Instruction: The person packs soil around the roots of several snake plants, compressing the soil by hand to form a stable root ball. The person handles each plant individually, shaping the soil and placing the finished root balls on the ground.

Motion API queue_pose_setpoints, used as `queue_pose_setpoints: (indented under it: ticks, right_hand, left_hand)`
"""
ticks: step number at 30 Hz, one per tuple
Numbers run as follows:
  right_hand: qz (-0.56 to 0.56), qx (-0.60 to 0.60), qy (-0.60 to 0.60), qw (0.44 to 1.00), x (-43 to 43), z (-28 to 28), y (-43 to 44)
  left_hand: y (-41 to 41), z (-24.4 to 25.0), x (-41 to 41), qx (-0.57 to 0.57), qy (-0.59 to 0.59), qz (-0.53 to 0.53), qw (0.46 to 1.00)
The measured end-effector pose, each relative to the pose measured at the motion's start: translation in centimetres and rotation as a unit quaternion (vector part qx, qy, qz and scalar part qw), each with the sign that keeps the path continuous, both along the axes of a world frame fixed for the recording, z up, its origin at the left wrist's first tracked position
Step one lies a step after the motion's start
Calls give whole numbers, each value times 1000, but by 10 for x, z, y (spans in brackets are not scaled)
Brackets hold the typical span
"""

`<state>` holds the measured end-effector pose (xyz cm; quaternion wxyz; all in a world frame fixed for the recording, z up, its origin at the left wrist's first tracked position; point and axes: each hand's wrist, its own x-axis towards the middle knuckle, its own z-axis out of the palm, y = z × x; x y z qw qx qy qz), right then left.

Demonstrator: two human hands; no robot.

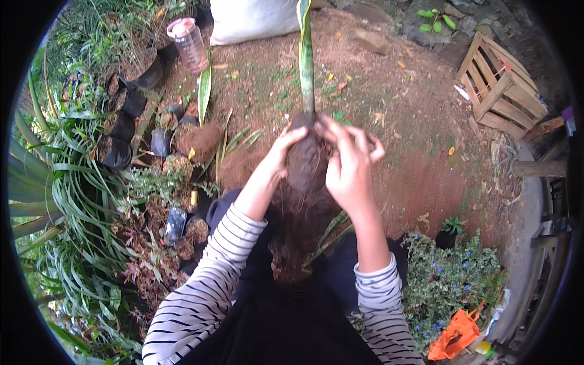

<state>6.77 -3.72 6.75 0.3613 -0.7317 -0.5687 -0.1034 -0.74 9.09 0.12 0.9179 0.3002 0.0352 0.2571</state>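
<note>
A snake plant leaf [306,68], green with yellow edges, stands upright from a dark, wet-looking ball of soil [305,166] with fine roots hanging below. My left hand [278,155] grips the ball's left side, its thumb near the top. On the right side, my right hand [349,162] touches the ball near the leaf's base, some fingers raised and spread. Dark soil lies beneath the ball, between my legs. Brown fibre clumps [198,141] and cut snake plant leaves [237,140] lie to the left.
Black planting bags [116,153] and a pink-lidded bottle [188,45] stand at left. A white sack [255,20] lies ahead, a wooden crate [506,89] at upper right. A phone [176,226] rests by my left arm; flowering plants [449,278] and an orange bag [455,335] are at lower right.
</note>
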Motion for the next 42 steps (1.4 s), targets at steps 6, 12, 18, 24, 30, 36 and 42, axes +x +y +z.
queue_pose_setpoints:
  ticks: [6, 12, 18, 24, 30, 36, 42]
  right_hand:
    - [-85, 6, -5, 996, 19, -10, 0]
    - [-196, -290, 52, 935, 35, -51, 13]
    - [-126, -540, 70, 829, 42, -192, 27]
    - [-70, -582, 65, 808, 49, -319, -26]
    - [-67, -612, 46, 787, 51, -341, -33]
    - [-140, -565, 34, 813, 23, -357, -35]
    - [-84, -540, -18, 837, 24, -350, -46]
  left_hand:
    - [14, 0, 3, 10, 135, 63, 989]
    - [44, -18, -2, -32, 200, 175, 964]
    - [72, -29, -2, -150, 188, 184, 953]
    - [81, -8, -9, -60, 209, 192, 957]
    - [86, -5, -16, -18, 250, 247, 936]
    - [93, -21, -9, -93, 162, 219, 958]
    - [87, -10, -16, -61, 204, 244, 946]
